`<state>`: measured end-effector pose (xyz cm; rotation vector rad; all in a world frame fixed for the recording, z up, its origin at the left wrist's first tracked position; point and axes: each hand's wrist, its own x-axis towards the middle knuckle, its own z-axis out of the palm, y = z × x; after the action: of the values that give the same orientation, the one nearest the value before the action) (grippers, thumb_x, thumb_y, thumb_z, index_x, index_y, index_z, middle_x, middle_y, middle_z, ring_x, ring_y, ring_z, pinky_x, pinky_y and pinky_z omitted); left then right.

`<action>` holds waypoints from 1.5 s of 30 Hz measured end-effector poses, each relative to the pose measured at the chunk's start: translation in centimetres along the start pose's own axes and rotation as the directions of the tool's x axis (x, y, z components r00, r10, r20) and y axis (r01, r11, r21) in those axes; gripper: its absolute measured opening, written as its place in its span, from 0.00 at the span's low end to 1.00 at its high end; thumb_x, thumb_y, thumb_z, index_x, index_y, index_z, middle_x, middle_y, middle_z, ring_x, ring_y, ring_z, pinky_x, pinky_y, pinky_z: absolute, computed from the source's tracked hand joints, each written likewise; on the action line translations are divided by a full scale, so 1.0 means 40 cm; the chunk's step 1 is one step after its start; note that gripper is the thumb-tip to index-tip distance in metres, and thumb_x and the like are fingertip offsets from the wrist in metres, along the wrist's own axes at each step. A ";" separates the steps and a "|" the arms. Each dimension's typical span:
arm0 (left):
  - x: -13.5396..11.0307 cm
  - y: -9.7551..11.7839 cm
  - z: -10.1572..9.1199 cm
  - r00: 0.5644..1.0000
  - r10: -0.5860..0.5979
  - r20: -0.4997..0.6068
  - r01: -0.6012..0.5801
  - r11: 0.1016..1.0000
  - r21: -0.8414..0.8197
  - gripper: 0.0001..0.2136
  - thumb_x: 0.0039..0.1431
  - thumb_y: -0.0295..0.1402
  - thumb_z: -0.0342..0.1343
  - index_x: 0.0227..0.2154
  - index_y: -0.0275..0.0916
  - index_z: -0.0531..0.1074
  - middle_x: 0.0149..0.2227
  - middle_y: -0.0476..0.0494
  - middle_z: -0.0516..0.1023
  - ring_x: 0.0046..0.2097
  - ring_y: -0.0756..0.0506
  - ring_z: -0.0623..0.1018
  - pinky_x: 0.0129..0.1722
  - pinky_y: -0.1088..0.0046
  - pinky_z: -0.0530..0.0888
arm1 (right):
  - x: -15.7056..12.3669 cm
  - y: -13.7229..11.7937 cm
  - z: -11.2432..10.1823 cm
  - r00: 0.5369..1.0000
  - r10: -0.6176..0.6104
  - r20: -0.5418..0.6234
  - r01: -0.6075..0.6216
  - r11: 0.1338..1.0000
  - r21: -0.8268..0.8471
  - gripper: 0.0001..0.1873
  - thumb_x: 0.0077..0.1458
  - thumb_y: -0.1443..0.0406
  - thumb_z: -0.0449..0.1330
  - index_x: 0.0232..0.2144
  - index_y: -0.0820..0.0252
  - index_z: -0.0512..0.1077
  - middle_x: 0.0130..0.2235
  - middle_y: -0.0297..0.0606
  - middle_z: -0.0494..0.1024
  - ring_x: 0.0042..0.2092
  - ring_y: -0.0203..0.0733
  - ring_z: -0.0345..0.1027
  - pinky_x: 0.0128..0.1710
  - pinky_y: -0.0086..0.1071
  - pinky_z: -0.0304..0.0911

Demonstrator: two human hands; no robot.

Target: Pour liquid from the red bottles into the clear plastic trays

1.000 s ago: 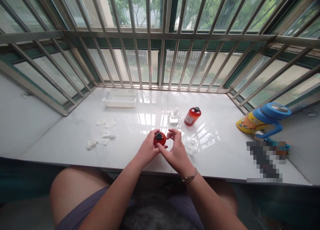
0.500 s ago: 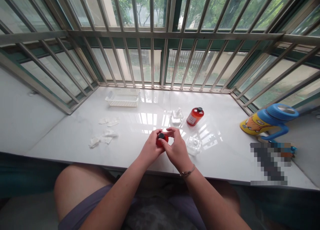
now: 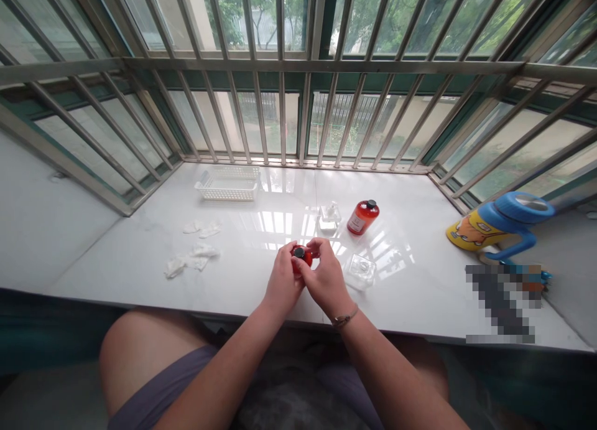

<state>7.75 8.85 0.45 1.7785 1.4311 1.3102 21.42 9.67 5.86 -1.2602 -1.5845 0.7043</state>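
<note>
Red bottle [image 3: 302,259] gripped by left hand [image 3: 282,280] and right hand [image 3: 325,280] near table front edge [image 3: 186,307]; glass jar [image 3: 360,272] just right, second bottle [image 3: 362,217] beyond.

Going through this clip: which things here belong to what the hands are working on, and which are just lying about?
In use: left hand and right hand, both on a red bottle with a black cap.

Lying about: second red bottle, clear bottle, clear square jar, white plastic basket, white tissue scraps, blue-and-yellow cup.
</note>
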 end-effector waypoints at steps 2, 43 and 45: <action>-0.006 0.002 -0.007 1.000 0.013 0.019 -0.013 1.000 -0.009 0.32 0.65 0.29 0.63 0.70 0.42 0.59 0.66 0.28 0.71 0.65 0.32 0.76 0.65 0.43 0.75 | -0.001 0.000 0.001 1.000 -0.001 -0.007 0.001 1.000 -0.002 0.17 0.60 0.62 0.68 0.49 0.52 0.67 0.46 0.40 0.78 0.47 0.50 0.76 0.50 0.47 0.75; 0.054 -0.268 -0.513 0.948 -0.271 -0.168 0.287 0.497 0.819 0.19 0.67 0.32 0.49 0.55 0.33 0.77 0.57 0.27 0.79 0.59 0.29 0.76 0.64 0.50 0.71 | -0.073 -0.005 -0.077 0.988 -0.124 -0.089 0.124 0.992 -0.003 0.19 0.68 0.60 0.65 0.57 0.50 0.68 0.56 0.45 0.77 0.53 0.53 0.74 0.52 0.52 0.75; 0.056 -0.272 -0.508 0.951 -0.273 -0.146 0.270 0.504 0.821 0.19 0.67 0.34 0.50 0.55 0.36 0.78 0.57 0.28 0.79 0.58 0.28 0.76 0.61 0.49 0.73 | -0.082 -0.004 -0.083 0.987 -0.134 -0.083 0.134 0.991 -0.006 0.17 0.68 0.61 0.65 0.57 0.50 0.68 0.55 0.45 0.77 0.54 0.52 0.74 0.52 0.51 0.75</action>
<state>-15.34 10.80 0.48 1.9168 2.4929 0.4079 24.42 6.14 6.19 -1.1561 -1.5844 0.5600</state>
